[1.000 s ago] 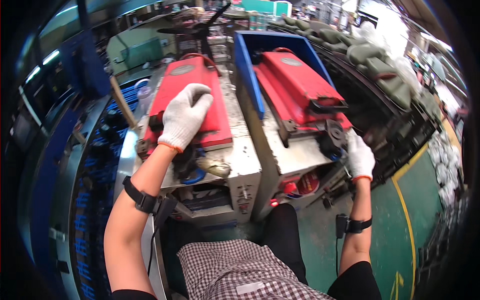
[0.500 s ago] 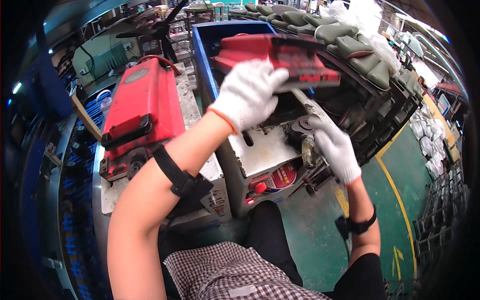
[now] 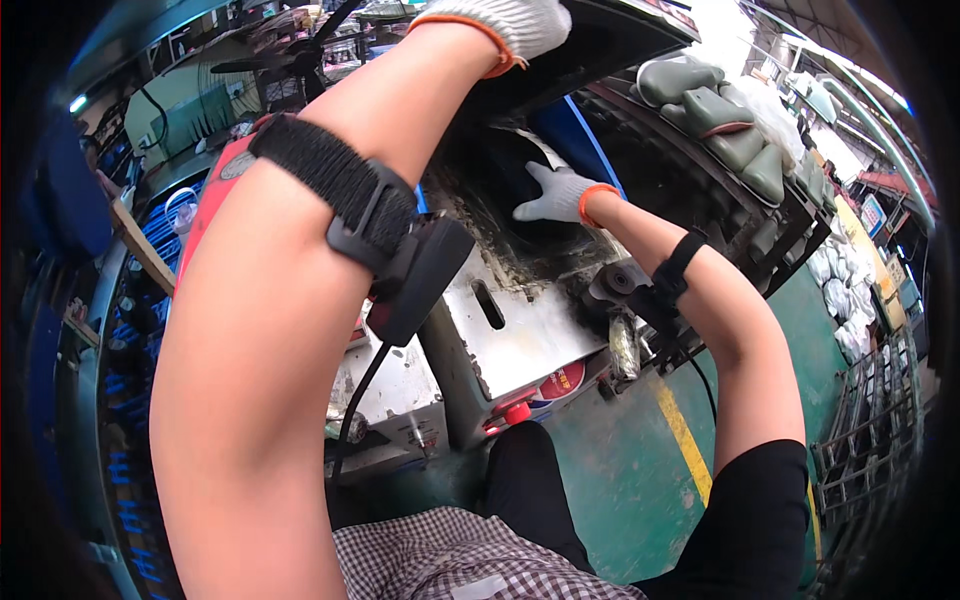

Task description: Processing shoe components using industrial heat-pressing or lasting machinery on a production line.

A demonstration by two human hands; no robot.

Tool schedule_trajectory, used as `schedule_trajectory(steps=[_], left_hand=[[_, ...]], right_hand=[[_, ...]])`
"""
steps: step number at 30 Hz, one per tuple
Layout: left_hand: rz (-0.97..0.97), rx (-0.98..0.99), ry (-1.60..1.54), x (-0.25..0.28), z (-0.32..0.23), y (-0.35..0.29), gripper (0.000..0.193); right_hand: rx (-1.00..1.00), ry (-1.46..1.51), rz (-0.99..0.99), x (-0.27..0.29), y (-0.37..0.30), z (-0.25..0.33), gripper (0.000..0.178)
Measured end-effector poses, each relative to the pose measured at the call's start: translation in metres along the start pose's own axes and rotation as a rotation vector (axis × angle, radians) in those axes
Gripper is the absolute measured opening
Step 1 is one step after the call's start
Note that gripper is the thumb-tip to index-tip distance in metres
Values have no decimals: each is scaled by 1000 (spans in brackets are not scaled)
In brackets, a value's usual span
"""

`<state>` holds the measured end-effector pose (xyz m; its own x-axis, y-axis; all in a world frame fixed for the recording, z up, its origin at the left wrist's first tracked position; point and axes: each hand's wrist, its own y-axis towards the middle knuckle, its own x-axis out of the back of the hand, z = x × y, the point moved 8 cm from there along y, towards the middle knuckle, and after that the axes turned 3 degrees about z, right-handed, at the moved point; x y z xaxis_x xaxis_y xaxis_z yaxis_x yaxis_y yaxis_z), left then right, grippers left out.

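My left hand, in a white glove with an orange cuff, is raised at the top edge. It grips the lifted lid, whose black underside faces me; some of its fingers are cut off by the frame. Below, the machine's dark hollow lies exposed behind a worn metal top plate. My right hand, gloved the same way, reaches over this hollow with fingers spread and nothing in them. Whether its fingertips touch the dark surface I cannot tell.
A round metal fitting sits under my right forearm. The front panel carries a red button. My left arm partly hides a second red machine. Olive-green padded pieces pile on a dark rack at right. A wire rack stands farther right.
The red lid has swung up, so its black underside now shows. My left hand rose with it. My right hand moved from the round fitting up and leftward over the hollow.
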<state>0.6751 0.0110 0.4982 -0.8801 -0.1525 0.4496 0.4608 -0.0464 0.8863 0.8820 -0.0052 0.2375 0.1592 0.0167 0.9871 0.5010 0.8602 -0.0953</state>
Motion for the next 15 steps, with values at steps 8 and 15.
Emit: schedule_trajectory(steps=[8,15], left_hand=[[86,36,80,-11,7,5,53],[177,136,-438,2,17,-82,75]], right_hand=[[-228,1078,-114,22,-37,-41,52],[-19,1656,37,4,-194,-6,58]])
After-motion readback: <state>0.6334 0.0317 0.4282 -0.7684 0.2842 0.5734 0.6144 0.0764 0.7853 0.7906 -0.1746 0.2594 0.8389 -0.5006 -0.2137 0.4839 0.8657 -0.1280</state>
